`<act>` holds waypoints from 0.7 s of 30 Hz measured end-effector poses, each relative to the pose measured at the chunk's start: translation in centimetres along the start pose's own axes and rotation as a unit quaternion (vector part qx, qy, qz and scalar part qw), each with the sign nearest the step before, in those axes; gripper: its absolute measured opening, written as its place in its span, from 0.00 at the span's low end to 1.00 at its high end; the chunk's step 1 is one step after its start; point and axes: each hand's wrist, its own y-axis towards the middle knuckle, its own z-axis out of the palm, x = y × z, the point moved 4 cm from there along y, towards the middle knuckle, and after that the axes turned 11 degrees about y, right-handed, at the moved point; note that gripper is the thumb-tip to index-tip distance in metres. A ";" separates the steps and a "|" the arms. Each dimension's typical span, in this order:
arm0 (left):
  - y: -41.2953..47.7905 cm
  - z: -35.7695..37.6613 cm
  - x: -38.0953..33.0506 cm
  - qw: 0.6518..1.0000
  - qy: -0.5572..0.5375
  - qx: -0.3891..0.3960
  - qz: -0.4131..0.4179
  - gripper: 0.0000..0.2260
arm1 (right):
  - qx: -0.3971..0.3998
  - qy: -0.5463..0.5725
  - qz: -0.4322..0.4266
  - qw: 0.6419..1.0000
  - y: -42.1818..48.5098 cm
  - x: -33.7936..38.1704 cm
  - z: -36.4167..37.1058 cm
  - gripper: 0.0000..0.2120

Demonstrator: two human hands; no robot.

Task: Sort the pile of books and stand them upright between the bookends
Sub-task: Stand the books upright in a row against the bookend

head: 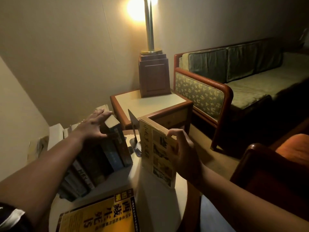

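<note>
A row of several upright books (102, 156) leans leftward on a small round table (132, 180). My left hand (93, 124) rests across the top of the last book in the row, fingers spread, thumb against its side. My right hand (182, 148) grips a yellow-covered book (155, 144), held upright just right of the row. A metal bookend (133, 129) stands behind the gap between the row and the held book. A second yellow book (100, 215) lies flat at the table's near edge. Any left bookend is hidden.
A wooden side table (150, 104) with a lit lamp (150, 52) on a wooden base stands just beyond. A green sofa (234, 77) sits at the right, and an armchair arm (267, 166) is close on the near right. Pale boxes (55, 136) lie at the left.
</note>
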 end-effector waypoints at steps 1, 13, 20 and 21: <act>0.0 0.0 0.0 1.000 0.001 -0.001 0.000 0.46 | 0.020 -0.007 -0.002 1.000 0.3 0.2 -0.2 0.15; -0.7 -0.1 -0.3 1.000 -0.008 0.007 -0.008 0.48 | 0.350 -0.072 0.259 0.897 6.0 1.7 1.7 0.20; -0.5 -0.3 -0.6 1.000 0.010 0.002 -0.012 0.46 | 0.303 -0.051 0.190 0.932 6.1 1.9 3.1 0.23; -0.5 -0.3 -0.7 1.000 0.012 0.004 -0.012 0.46 | 0.293 -0.050 0.183 0.937 6.1 1.9 3.4 0.23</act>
